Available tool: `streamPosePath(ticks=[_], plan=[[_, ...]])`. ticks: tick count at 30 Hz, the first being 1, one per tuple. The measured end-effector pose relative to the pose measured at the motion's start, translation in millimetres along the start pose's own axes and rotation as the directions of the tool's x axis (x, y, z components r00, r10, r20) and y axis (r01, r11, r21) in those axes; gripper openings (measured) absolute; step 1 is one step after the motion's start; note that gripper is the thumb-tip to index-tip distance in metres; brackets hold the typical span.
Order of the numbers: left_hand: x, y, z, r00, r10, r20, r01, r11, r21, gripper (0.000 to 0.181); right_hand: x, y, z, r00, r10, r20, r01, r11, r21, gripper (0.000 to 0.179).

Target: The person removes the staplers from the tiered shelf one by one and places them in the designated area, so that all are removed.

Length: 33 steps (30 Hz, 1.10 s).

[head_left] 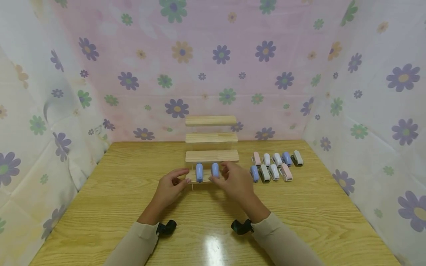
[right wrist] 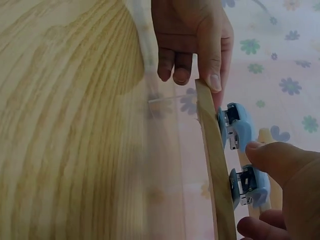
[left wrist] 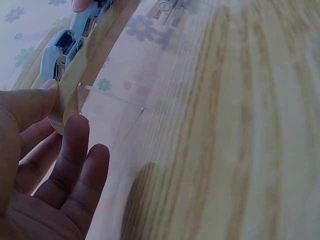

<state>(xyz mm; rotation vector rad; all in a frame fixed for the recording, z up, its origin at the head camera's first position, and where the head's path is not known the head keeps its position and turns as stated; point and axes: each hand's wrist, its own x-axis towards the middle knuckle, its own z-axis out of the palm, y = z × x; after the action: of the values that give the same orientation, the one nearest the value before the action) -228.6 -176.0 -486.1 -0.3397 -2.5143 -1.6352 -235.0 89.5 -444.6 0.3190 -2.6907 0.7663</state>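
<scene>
Two blue mini staplers stand apart on the lowest wooden tier (head_left: 207, 177) of a stepped rack. The left one (head_left: 199, 172) is untouched. My right hand (head_left: 237, 181) pinches the right blue stapler (head_left: 215, 170) between thumb and fingers; in the right wrist view that stapler (right wrist: 257, 186) rests on the wooden board (right wrist: 217, 160). At the tier's left end, my left hand (head_left: 169, 186) grips the board, thumb on its edge and fingers beneath, as the left wrist view shows with its hand (left wrist: 55, 165). The lower two fingers there are off the wood.
Three further wooden tiers, top one (head_left: 210, 120) included, rise behind on clear supports. Right of the rack, several mini staplers in pink, white, grey and blue stand in two rows, a pink one (head_left: 286, 172) at the front right. Flowered cloth (head_left: 213, 81) encloses the wooden table (head_left: 133, 173).
</scene>
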Motion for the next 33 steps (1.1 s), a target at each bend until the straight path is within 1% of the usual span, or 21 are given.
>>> streamPosePath(ticks=[5,9,13,20,29,33], plan=[[-0.1,-0.3,-0.5,1.0,0.004,0.001,-0.004,1.0,-0.001,0.04,-1.5,-1,4,0.998,-0.045,-0.038,0.043,0.998,-0.054,0.069],[-0.1,-0.9,-0.5,1.0,0.012,0.001,-0.012,1.0,-0.002,0.04,-3.4,-1,8,0.995,-0.062,-0.077,0.056,0.995,-0.081,0.066],[0.1,-1.3,-0.6,1.0,0.017,-0.002,-0.017,1.0,0.0,0.039,-4.4,0,12,0.989,-0.081,-0.123,0.071,0.994,-0.087,0.058],[-0.2,-1.4,-0.3,1.0,0.018,0.0,-0.018,1.0,-0.003,0.039,-8.7,0,14,0.969,-0.137,-0.204,0.124,0.989,-0.076,0.044],[-0.5,-1.4,0.6,1.0,0.023,0.002,-0.023,1.0,-0.01,0.04,-10.9,1,16,0.954,-0.166,-0.25,0.15,0.985,-0.081,0.035],[0.0,-1.8,1.2,1.0,0.022,-0.002,-0.022,1.0,0.003,0.039,-11.2,2,15,0.955,-0.17,-0.244,0.155,0.985,-0.081,0.029]])
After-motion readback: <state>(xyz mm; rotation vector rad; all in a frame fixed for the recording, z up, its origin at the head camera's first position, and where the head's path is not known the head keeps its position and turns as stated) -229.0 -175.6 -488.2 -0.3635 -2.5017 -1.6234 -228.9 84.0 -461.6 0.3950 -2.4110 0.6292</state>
